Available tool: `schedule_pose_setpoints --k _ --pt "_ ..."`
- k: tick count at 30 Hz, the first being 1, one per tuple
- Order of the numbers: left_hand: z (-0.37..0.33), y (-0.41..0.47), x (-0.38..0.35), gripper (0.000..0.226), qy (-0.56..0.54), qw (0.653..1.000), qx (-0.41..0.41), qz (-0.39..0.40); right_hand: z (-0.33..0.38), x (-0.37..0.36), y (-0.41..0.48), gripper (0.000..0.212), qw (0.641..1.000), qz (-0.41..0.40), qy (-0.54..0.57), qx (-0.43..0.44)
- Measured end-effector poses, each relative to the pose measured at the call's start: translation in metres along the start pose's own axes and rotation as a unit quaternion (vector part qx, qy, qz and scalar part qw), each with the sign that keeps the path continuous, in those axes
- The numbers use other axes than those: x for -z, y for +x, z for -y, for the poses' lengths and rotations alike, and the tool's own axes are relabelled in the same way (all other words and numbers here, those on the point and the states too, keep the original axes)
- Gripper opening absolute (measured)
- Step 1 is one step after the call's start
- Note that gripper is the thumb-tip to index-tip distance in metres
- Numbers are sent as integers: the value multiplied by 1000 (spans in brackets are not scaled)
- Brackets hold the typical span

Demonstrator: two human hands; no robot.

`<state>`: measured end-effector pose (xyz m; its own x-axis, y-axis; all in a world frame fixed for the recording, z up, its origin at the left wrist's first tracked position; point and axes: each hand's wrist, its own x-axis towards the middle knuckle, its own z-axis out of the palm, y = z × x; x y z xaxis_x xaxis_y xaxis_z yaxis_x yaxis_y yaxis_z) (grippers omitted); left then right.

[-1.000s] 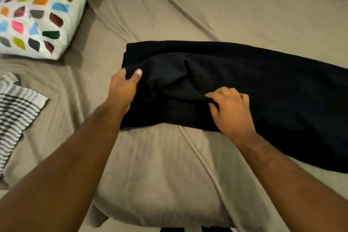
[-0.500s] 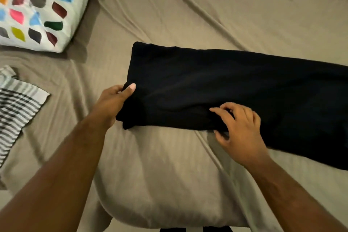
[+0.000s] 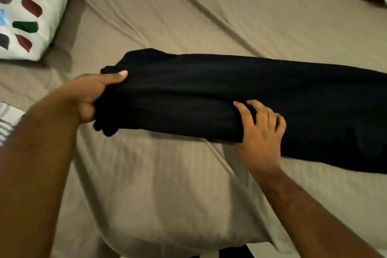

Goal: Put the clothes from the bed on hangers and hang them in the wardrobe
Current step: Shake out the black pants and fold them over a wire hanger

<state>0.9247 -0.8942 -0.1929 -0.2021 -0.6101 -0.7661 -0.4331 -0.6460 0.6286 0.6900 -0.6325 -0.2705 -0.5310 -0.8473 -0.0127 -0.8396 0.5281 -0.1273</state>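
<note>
Soft, limp black garment (image 3: 240,98): my left hand (image 3: 88,98) grips its bunched end, right hand (image 3: 259,132) pinches the near edge.

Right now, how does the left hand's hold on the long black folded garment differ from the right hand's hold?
The left hand grips the bunched end of the long black folded garment; the right hand holds its near edge, farther along. The left hand's thumb lies on top of the cloth; the right hand's curled fingers lie on top. Both hold the same garment.
</note>
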Motion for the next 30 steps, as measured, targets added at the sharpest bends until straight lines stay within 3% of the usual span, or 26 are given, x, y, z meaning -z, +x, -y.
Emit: schedule_pose_setpoints --k 5,9,13,17,19,22,25,27,30 --pt "32 14 3 17 16 1000 1 2 -20 -1 0 65 996 -9 94 -4" --pt "36 21 -2 44 -42 995 -45 77 -26 -1 -12 61 991 1 114 63" --pt "24 32 -3 70 -15 980 -190 56 -27 1 -25 64 997 -21 18 -71" --pt "19 31 9 56 -29 953 -294 63 -53 -6 -30 60 978 -63 16 -199" --pt "18 29 17 52 -47 950 -305 46 -63 -1 -35 62 975 -67 67 -199" --pt "26 35 39 51 -54 950 -307 11 -60 14 -46 54 984 -92 106 -107" --pt "45 46 59 52 0 964 -265 -17 -58 13 -60 63 996 5 91 -23" --pt "58 44 64 56 14 983 -180 -9 -60 4 -69 72 991 89 94 -29" --pt "71 34 70 68 28 991 -119 -46 -57 -1 -80 75 990 93 91 -49"
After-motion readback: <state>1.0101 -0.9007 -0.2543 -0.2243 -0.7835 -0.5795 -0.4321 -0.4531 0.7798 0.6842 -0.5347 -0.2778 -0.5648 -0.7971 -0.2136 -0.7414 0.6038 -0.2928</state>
